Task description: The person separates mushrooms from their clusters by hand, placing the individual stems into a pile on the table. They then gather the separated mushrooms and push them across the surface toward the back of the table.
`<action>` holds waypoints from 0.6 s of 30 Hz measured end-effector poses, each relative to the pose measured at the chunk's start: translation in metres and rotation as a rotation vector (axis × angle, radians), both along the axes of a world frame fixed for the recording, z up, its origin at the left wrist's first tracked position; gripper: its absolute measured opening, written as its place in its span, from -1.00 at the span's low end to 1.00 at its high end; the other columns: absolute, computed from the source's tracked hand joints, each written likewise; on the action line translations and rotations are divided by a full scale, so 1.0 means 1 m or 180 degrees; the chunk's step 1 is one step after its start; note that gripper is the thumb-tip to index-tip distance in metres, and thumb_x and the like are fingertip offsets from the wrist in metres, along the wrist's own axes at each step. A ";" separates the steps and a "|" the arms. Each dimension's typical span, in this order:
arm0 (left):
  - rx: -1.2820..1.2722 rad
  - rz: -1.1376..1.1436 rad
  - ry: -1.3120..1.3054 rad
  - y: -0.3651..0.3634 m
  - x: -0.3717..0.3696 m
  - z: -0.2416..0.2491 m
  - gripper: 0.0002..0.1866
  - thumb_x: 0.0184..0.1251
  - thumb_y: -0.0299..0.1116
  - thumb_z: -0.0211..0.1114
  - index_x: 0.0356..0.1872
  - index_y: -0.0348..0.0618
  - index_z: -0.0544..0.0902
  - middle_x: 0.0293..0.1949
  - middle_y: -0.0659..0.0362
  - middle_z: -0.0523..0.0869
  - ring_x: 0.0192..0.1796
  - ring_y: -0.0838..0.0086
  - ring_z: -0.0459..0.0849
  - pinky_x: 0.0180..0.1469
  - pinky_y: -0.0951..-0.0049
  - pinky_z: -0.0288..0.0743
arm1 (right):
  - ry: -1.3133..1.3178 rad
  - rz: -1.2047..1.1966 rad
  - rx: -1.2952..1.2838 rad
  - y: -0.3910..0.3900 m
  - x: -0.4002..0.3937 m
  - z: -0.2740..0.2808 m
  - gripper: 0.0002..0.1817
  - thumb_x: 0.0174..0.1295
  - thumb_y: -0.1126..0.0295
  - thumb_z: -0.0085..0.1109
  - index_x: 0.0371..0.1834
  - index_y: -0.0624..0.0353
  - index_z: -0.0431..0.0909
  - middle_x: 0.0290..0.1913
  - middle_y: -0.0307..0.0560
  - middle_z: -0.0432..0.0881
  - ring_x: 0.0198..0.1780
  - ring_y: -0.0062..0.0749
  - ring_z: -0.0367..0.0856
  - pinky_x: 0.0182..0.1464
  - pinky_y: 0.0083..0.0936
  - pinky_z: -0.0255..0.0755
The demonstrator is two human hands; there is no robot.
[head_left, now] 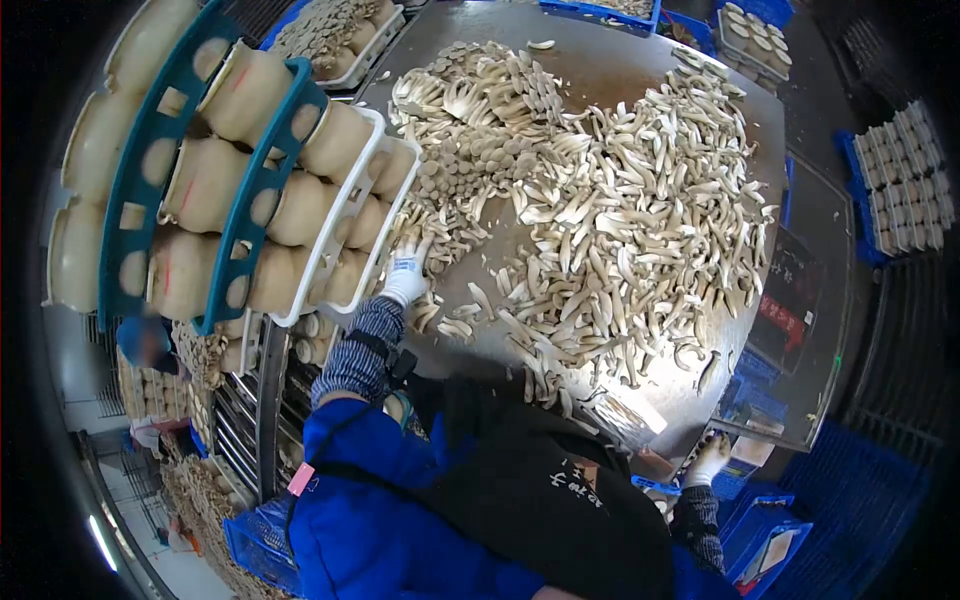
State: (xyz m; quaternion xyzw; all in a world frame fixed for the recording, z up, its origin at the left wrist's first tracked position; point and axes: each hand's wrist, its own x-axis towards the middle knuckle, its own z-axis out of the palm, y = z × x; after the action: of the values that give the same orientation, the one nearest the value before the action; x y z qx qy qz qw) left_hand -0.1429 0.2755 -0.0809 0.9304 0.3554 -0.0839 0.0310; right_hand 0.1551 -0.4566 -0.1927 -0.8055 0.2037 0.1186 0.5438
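Note:
My left hand (404, 281), in a white glove with blue print, reaches to the left edge of the metal table. Its fingers look stretched out among the mushrooms, though the tips blend in with them. Beside it lie clustered mushrooms (470, 165) with grey-brown caps. Loose pale-stemmed mushrooms (630, 230) form a wide heap across the middle and right of the table. Low at the right, my right hand (708, 461), also gloved, is beside the table's near edge, above blue containers. Its fingers are curled, and whatever may be in them is too small to name.
Pale bottles (208, 185) lie stacked at the left in teal racks (255, 190) and white racks (345, 215), close to my left arm. Bare metal table (480, 240) shows between the mushrooms. Blue crates (770, 530) stand at lower right. Another person (147, 342) is at far left.

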 end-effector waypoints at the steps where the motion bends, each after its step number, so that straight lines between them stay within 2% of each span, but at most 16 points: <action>1: -0.0028 -0.0017 -0.0009 0.005 0.001 -0.002 -0.04 -0.09 -0.34 0.42 0.46 0.12 0.19 0.48 -0.12 0.11 0.44 -0.03 0.20 0.42 0.03 0.18 | 0.0054 -0.0021 -0.0270 -0.023 -0.004 0.001 -0.68 0.36 0.38 0.04 0.07 0.37 0.51 -0.14 -0.06 0.64 -0.25 -0.45 0.58 -0.17 -0.51 0.50; 3: 0.0194 -0.0338 0.0157 0.024 0.016 -0.005 -0.02 -0.10 -0.32 0.46 0.46 0.19 0.20 0.50 -0.07 0.07 0.42 -0.02 0.23 0.38 0.02 0.24 | 0.0054 -0.0071 -0.0537 -0.047 -0.007 0.003 -0.69 0.37 0.39 0.03 0.06 0.38 0.51 -0.14 -0.06 0.64 -0.25 -0.45 0.57 -0.14 -0.49 0.49; 4: 0.0190 -0.0361 0.0110 0.026 0.031 0.007 -0.02 -0.10 -0.32 0.46 0.46 0.19 0.20 0.50 -0.07 0.07 0.42 -0.02 0.23 0.38 0.02 0.24 | 0.0164 0.0067 -0.0709 -0.055 -0.008 0.001 -0.68 0.37 0.40 0.02 0.08 0.39 0.51 -0.12 -0.04 0.65 -0.24 -0.43 0.56 -0.12 -0.49 0.49; 5: -0.0009 -0.0187 0.0442 0.020 0.049 0.028 -0.01 -0.12 -0.30 0.48 0.46 0.20 0.20 0.51 -0.06 0.05 0.41 -0.01 0.24 0.36 0.02 0.28 | 0.0275 0.0212 -0.0889 -0.058 -0.007 0.003 -0.67 0.36 0.41 0.01 0.10 0.39 0.50 -0.09 -0.02 0.65 -0.22 -0.40 0.56 -0.10 -0.48 0.48; 7: -0.0303 0.0027 0.0806 0.018 0.061 0.041 -0.05 -0.15 -0.29 0.50 0.41 0.14 0.27 0.50 -0.11 0.05 0.38 -0.01 0.30 0.33 0.09 0.36 | -0.0142 0.0407 -0.0766 -0.026 -0.008 0.012 -0.68 0.34 0.44 0.01 0.09 0.38 0.52 -0.04 0.00 0.65 -0.10 -0.36 0.56 0.04 -0.46 0.43; 8: -0.0342 0.0046 0.0768 0.016 0.058 0.026 -0.05 -0.15 -0.29 0.50 0.41 0.14 0.27 0.50 -0.11 0.05 0.38 -0.01 0.30 0.33 0.09 0.36 | -0.0270 0.0668 -0.0651 -0.011 -0.006 0.013 -0.68 0.35 0.44 0.01 0.09 0.38 0.52 -0.03 0.01 0.65 -0.06 -0.36 0.55 0.08 -0.46 0.41; 10: -0.0391 -0.0302 0.0242 0.014 0.052 -0.006 -0.13 -0.17 -0.31 0.48 0.33 0.05 0.35 0.47 -0.13 0.08 0.35 -0.03 0.33 0.31 0.13 0.38 | -0.0170 0.0936 -0.0666 0.034 -0.002 0.010 -0.69 0.37 0.43 0.01 0.09 0.36 0.53 0.00 0.02 0.64 -0.01 -0.35 0.55 0.12 -0.45 0.40; 11: -0.0523 -0.0296 0.0047 0.001 0.054 -0.004 -0.22 -0.15 -0.30 0.45 0.25 -0.02 0.39 0.42 -0.14 0.17 0.32 -0.05 0.36 0.29 0.13 0.40 | -0.0240 0.1194 -0.0481 0.066 -0.002 0.016 -0.69 0.38 0.42 0.02 0.09 0.36 0.53 0.01 0.04 0.64 -0.01 -0.35 0.55 0.12 -0.45 0.40; 12: -0.0619 -0.0201 0.0185 -0.016 0.060 0.014 -0.24 -0.12 -0.28 0.42 0.26 -0.03 0.40 0.39 -0.14 0.21 0.30 -0.05 0.38 0.27 0.12 0.40 | -0.0302 0.1446 -0.0293 0.104 -0.006 0.026 -0.69 0.38 0.42 0.02 0.09 0.36 0.53 0.02 0.05 0.64 -0.01 -0.34 0.56 0.12 -0.45 0.41; 14: -0.0584 -0.0014 -0.0403 -0.032 0.052 -0.022 -0.24 -0.11 -0.21 0.43 0.25 -0.03 0.41 0.34 -0.14 0.29 0.28 -0.02 0.41 0.29 0.13 0.39 | -0.0562 0.2149 -0.0346 0.204 -0.028 0.113 -0.69 0.38 0.41 0.05 0.09 0.36 0.53 0.04 0.06 0.64 0.03 -0.32 0.57 0.16 -0.45 0.41; 15: -0.0578 -0.0018 -0.0433 -0.043 0.051 -0.024 -0.24 -0.11 -0.21 0.43 0.25 -0.03 0.41 0.34 -0.14 0.29 0.28 -0.02 0.41 0.29 0.13 0.39 | 0.0004 0.2257 -0.0102 0.235 -0.035 0.132 -0.68 0.38 0.41 0.05 0.12 0.36 0.52 0.06 0.07 0.63 0.05 -0.32 0.57 0.17 -0.45 0.42; 16: -0.0940 0.0201 -0.0851 -0.053 0.052 -0.024 -0.21 -0.13 -0.20 0.46 0.25 -0.06 0.40 0.32 -0.15 0.31 0.29 0.00 0.40 0.28 0.11 0.40 | 0.0565 0.2344 0.0154 0.260 -0.040 0.143 -0.66 0.39 0.40 0.06 0.15 0.35 0.50 0.08 0.08 0.62 0.08 -0.31 0.57 0.18 -0.46 0.44; 17: -0.1301 0.0412 -0.1266 -0.063 0.055 -0.023 -0.18 -0.15 -0.20 0.50 0.26 -0.10 0.39 0.30 -0.15 0.33 0.30 0.02 0.39 0.27 0.08 0.40 | -0.0252 0.2966 0.0242 0.279 -0.043 0.134 -0.64 0.38 0.40 0.07 0.18 0.34 0.49 0.09 0.11 0.61 0.10 -0.31 0.57 0.18 -0.45 0.45; 18: -0.1285 0.0388 -0.1287 -0.076 0.062 -0.021 -0.18 -0.15 -0.20 0.50 0.26 -0.10 0.39 0.30 -0.15 0.33 0.30 0.02 0.39 0.27 0.08 0.40 | -0.1089 0.3555 0.0320 0.297 -0.045 0.124 -0.61 0.38 0.40 0.07 0.22 0.32 0.47 0.10 0.14 0.61 0.12 -0.32 0.57 0.18 -0.45 0.47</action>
State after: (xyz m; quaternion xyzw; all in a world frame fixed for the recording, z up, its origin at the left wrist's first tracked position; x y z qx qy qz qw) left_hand -0.0808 0.1991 -0.1019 0.8802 0.3733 0.0362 0.2907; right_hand 0.1098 -0.1599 -0.0684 -0.7717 -0.3482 0.2649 0.4616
